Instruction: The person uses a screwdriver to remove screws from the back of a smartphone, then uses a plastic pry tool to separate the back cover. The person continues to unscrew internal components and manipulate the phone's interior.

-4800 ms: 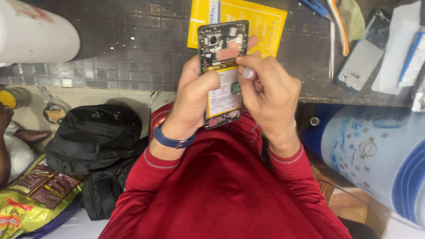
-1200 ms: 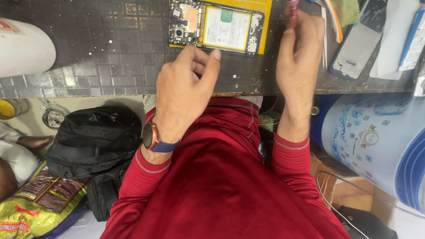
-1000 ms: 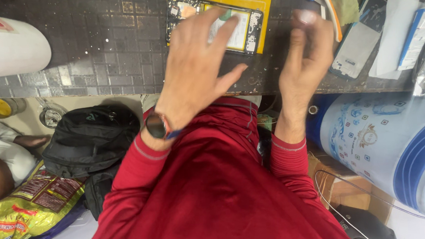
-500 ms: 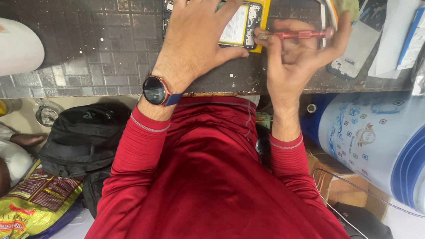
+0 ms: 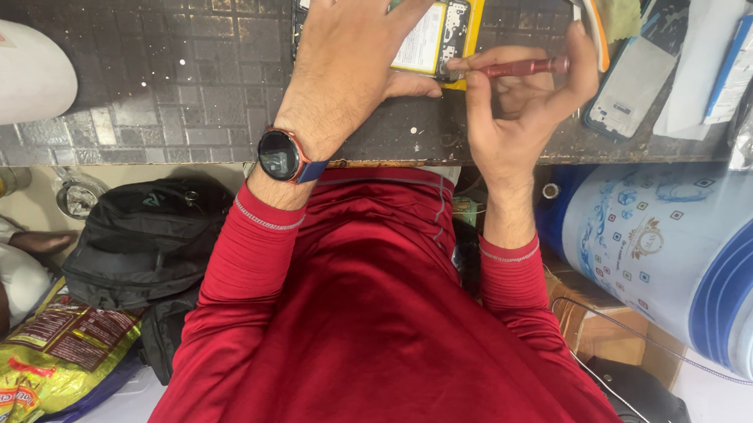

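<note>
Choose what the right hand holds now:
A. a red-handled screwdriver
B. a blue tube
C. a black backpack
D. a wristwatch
A: the right hand grips a red-handled screwdriver with its tip at the opened phone, which the left hand presses down.

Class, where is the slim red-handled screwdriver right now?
In the head view, upper centre-right: the slim red-handled screwdriver lies level in the right hand, tip at the opened phone.

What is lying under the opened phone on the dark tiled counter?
Under the opened phone a yellow pad shows along its right edge. The left hand presses on the phone and covers the rest.
</note>
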### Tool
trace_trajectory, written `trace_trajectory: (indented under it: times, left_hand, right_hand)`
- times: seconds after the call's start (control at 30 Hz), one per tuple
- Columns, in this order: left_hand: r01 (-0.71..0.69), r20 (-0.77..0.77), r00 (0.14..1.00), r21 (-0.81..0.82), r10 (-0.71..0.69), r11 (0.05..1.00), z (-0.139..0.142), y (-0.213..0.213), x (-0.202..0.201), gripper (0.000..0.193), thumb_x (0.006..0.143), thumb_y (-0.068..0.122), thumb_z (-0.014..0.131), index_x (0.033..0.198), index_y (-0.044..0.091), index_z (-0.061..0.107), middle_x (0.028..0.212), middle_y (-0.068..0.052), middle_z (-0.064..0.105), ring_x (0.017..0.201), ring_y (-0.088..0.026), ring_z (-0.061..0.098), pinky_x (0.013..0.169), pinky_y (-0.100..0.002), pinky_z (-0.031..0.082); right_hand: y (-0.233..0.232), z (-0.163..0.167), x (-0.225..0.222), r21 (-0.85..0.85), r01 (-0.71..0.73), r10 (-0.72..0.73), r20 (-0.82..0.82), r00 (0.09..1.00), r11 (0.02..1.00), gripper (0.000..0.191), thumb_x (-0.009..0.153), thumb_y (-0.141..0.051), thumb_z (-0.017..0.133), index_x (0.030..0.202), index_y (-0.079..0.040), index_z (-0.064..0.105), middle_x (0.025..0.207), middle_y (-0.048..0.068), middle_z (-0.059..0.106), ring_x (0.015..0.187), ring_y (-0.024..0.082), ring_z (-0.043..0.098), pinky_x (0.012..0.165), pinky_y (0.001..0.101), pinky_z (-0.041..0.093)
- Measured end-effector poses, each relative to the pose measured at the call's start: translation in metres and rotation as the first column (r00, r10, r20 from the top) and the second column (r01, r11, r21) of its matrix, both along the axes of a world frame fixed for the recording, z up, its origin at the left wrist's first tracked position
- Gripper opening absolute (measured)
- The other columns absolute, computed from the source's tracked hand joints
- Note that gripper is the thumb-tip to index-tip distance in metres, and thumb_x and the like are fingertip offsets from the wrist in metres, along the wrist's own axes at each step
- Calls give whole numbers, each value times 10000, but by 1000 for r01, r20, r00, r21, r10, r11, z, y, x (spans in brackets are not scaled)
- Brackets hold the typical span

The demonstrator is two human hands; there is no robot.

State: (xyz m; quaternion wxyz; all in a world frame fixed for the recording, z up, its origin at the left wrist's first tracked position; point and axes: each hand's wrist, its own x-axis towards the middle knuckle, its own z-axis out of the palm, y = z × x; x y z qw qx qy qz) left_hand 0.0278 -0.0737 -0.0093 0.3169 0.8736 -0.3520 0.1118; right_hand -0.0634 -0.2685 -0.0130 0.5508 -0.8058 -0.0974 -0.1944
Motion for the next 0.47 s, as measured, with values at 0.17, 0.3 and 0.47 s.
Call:
trace_trajectory:
  times: [0.17, 0.3, 0.47]
  left_hand:
    - [3, -6, 1000, -15, -3, 1000, -1, 1, -1, 871, 663, 515, 901, 1368, 79, 635, 1299, -47, 598, 1232, -242, 523, 1013, -428, 363]
    - [0, 1, 1000, 2, 0, 1000, -2, 1, 0, 880, 666, 537, 896, 1371, 82, 629, 1304, -42, 596, 1232, -240, 521, 1016, -428, 363]
    - [1, -8, 1000, 12, -1, 1000, -2, 1, 1, 881, 694, 577, 915, 1367, 87, 629, 1304, -42, 596, 1237, -241, 518, 1017, -432, 362]
  right_hand:
    - [-1, 1, 0, 13, 5, -5, -10, 1000, 1000, 864, 1073, 252, 549, 1565, -266, 64, 1196, 236, 592, 996, 308, 728, 993, 413, 669]
    - [-1, 1, 1, -12, -10, 10, 6, 1000, 1000, 866, 1062, 252, 547, 1566, -263, 67, 1180, 236, 594, 990, 307, 733, 984, 410, 669]
    - [-8, 3, 4, -128, -82, 89, 50, 995, 988, 867, 1033, 226, 582, 1545, -308, 131, 1167, 248, 601, 1008, 311, 754, 936, 397, 678]
